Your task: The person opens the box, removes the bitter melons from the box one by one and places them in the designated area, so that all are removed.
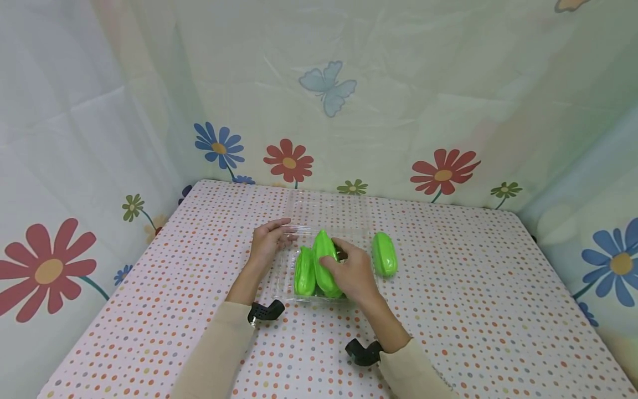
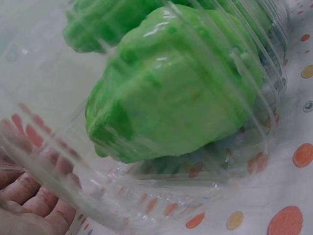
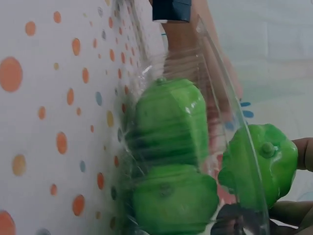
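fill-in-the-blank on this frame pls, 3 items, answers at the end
1. The right hand grips a ____ toy pepper.
2. The clear plastic tray rests on a tablecloth printed with ____.
3. One pepper lies outside the tray, on the person's ____ side.
The left hand touches the tray's edge.

Answers: green; dots; right

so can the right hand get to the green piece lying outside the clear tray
Probably yes. That loose green piece lies on the dotted tablecloth just right of the clear tray, with nothing between it and the right hand. But the hand already grips another green piece.
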Demonstrator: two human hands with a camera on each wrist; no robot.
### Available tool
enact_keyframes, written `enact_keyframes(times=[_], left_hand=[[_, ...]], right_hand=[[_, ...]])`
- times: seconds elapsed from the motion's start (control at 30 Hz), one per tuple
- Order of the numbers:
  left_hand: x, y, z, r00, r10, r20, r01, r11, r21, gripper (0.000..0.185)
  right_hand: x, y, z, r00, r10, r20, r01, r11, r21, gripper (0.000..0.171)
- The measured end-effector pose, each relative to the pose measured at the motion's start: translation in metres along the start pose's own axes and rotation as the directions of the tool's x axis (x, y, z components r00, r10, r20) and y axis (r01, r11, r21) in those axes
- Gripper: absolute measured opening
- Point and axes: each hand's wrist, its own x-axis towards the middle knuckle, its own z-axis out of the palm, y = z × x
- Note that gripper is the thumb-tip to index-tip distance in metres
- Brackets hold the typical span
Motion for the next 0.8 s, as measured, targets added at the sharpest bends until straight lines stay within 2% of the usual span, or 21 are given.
enact_keyframes(times=[0.23,0.43,0.6,0.8], left_hand=[[-0.001,0.002,0.001,1.0,0.0,-0.008,0.0,1.0,0.011,0.038],[0.0,0.002,0.0,1.0,-0.006,-0.011,0.006,1.0,0.011,0.038],[0.0,0.001,0.0,1.0,0.002,-0.01,-0.002,1.0,0.015,0.038],[-0.001,0.002,0.001,1.0,-0.001,-0.009,0.001,1.0,0.012,0.038]], right_hand=[[0.005,-0.001,-0.02,0.999,0.034,0.031,-0.035,0.999,0.018,0.058],[0.008,-0.001,-0.041,0.997,0.07,0.022,-0.071,0.996,0.05,0.056],[0.01,0.002,-0.057,0.996,0.086,0.005,-0.086,0.992,0.095,0.054],[0.016,0.009,-0.072,0.992,0.113,-0.056,-0.106,0.988,0.11,0.054]])
